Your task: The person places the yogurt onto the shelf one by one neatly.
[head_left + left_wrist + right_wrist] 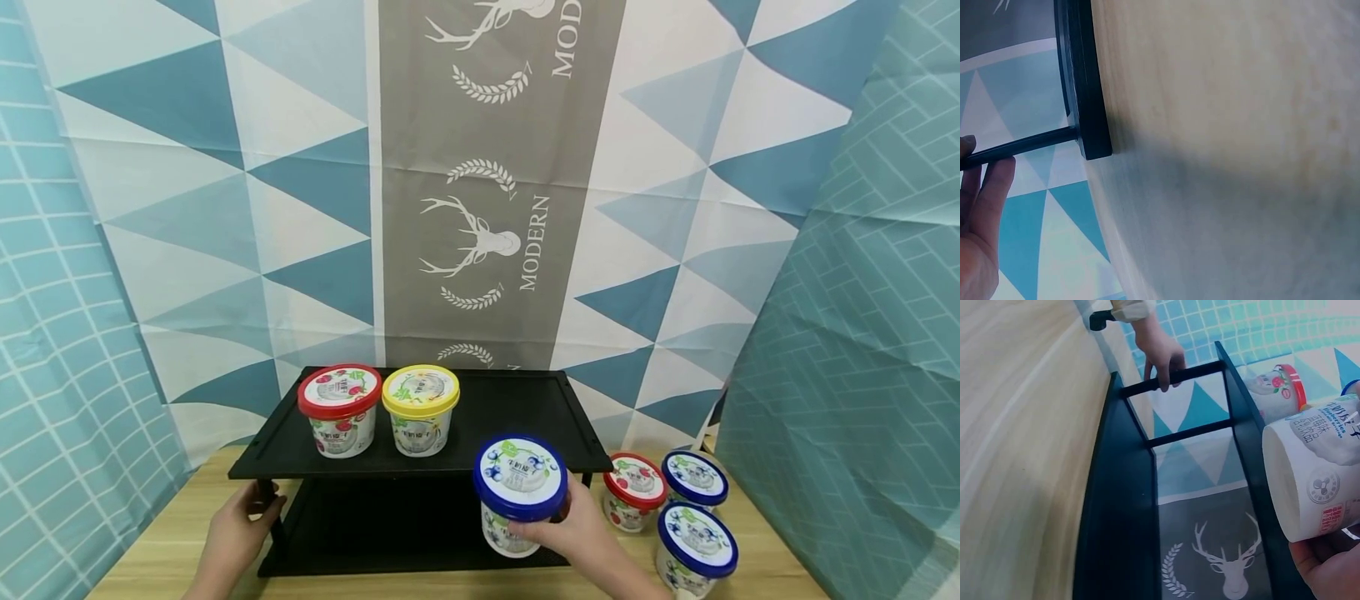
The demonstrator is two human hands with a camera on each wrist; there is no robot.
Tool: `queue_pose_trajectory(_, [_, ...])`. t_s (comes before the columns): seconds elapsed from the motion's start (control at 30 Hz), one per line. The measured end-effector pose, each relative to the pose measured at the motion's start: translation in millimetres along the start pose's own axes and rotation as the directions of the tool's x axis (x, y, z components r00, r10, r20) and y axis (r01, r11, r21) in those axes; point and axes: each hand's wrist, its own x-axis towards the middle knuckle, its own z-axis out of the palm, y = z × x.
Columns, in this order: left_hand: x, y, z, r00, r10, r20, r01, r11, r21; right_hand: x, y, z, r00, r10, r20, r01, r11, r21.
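Note:
My left hand (234, 533) pinches the front left post (1038, 142) of a black two-tier shelf (506, 408), thumb on one side and fingers on the other. In my right hand (576, 527) is a blue-lidded yogurt tub (522, 475) with blueberries on its lid. The tub is held upright in front of the shelf's right part, overlapping the upper tier's front edge in the head view. On that tier stand a red-lidded tub (341, 408) at the left and a yellow-lidded tub (422, 408) beside it.
Right of the shelf, on the wooden table (165, 521), stand another red-lidded tub (633, 487) and two blue-lidded tubs, one behind (695, 477) and one in front (697, 542). Patterned cloth (487, 167) hangs close behind the shelf.

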Motion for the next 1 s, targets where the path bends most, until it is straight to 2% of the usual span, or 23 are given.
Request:
queue_pose_trajectory(0.3, [0.2, 0.2, 1.8, 1.000, -0.019, 0.004, 0.019, 1.000, -0.001, 1, -17, -8, 0.997, -0.032, -0.077, 0.031, 0.999, -0.011])
queue_pose_trajectory(0.67, [0.1, -0.5, -0.4, 1.000, 0.001, 0.015, -0.001, 1.000, 0.002, 11, -21, -17, 0.985, -0.030, -0.168, 0.030, 1.000, 0.000])
queue_pose_trajectory(1.0, [0.2, -0.1, -0.4, 1.000, -0.008, 0.016, 0.007, 1.000, 0.003, 17, -21, -25, 0.983, -0.042, -0.176, 0.037, 0.999, -0.034])
